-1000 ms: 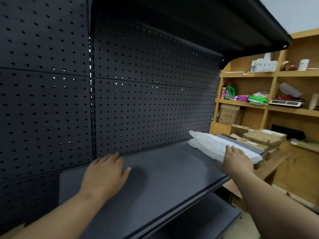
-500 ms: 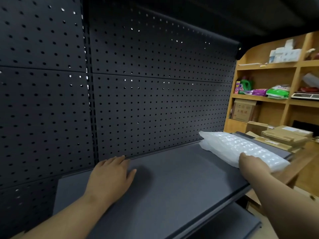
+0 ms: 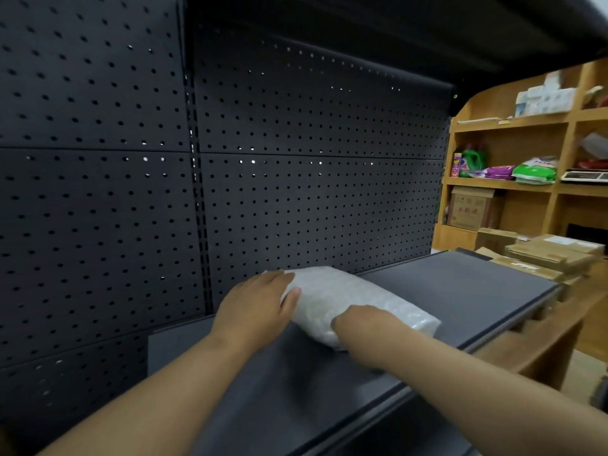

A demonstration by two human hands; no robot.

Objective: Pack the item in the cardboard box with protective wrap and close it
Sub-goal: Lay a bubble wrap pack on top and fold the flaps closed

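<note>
A white bubble-wrap bundle (image 3: 348,296) lies on the dark grey metal shelf (image 3: 460,291), near its middle. My left hand (image 3: 260,304) rests on the bundle's left end, thumb over its top. My right hand (image 3: 365,324) grips the bundle's near edge, fingers curled under it. Whatever is inside the wrap is hidden. Flat cardboard boxes (image 3: 552,255) are stacked past the shelf's right end.
A black perforated back panel (image 3: 296,176) rises behind the shelf, with an overhang above. To the right stands a wooden shelving unit (image 3: 513,185) holding packets, bottles and a brown carton (image 3: 470,209). A wooden table (image 3: 539,343) sits below the flat boxes.
My right hand has dragged the bubble-wrap bundle left from the shelf's right end to its middle. My left hand moved right from the bare shelf onto the bundle's left end.
</note>
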